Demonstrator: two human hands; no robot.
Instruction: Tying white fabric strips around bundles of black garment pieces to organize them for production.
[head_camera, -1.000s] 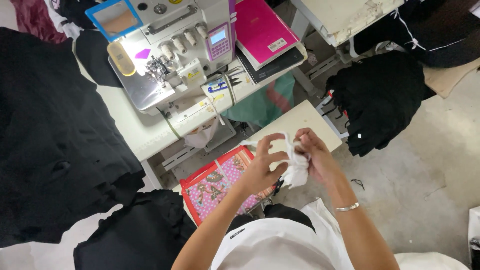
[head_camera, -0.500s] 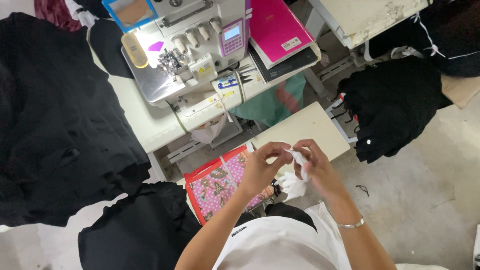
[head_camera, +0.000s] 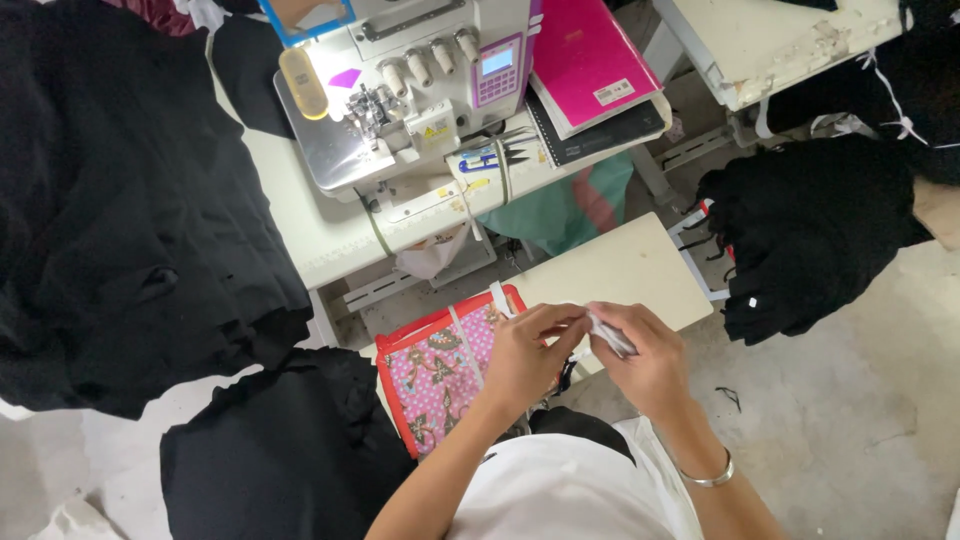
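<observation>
White strip (head_camera: 610, 335) sits pinched between left hand (head_camera: 525, 360) and right hand (head_camera: 645, 365), both grips closed, near the patterned bag (head_camera: 440, 365); loosened fingers could drop it floorward.

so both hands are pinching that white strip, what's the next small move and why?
Probably draw the white strip taut between the two hands. The left hand and right hand pinch it close together above the patterned bag, and it looks bunched between the fingers, so its ends cannot be told apart.
</observation>
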